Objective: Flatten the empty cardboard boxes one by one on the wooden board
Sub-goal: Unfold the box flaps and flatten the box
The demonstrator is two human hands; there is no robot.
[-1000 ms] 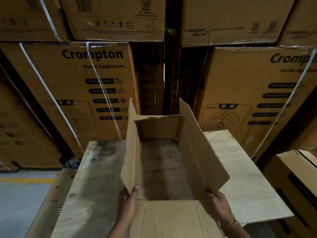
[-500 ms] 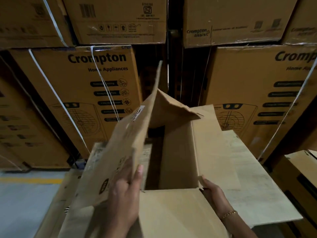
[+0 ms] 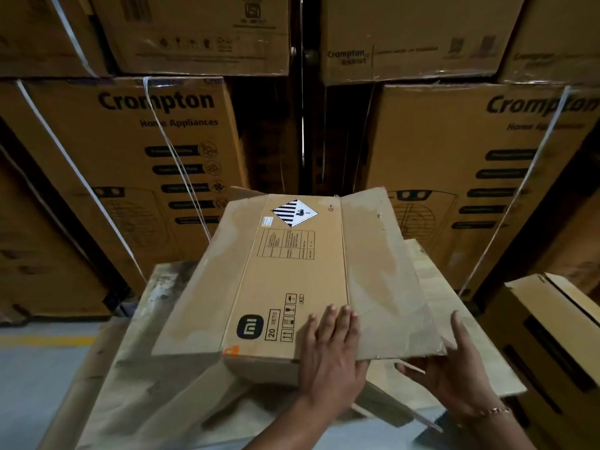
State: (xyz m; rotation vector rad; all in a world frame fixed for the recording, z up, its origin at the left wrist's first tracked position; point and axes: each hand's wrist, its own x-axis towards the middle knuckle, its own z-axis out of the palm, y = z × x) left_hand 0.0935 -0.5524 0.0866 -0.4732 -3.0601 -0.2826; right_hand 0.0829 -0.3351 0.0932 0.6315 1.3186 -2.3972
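Now locate the cardboard box (image 3: 292,271) lying printed face up across the wooden board (image 3: 168,293), dead ahead at 12 o'clock, near end not yet fully down. Note left hand (image 3: 331,349) at 6 o'clock on the top panel, fingers straight and together, pressing down to hold that panel flat. Note right hand (image 3: 454,368) at 4 o'clock, thumb beside and fingers curled under the side flap's corner, gripping it, probably to guide the flap level. Expect springback; press along creases.

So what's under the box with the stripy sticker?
The wooden board shows around the box, and cardboard flaps poke out near the left hand. Whatever lies directly beneath is covered.
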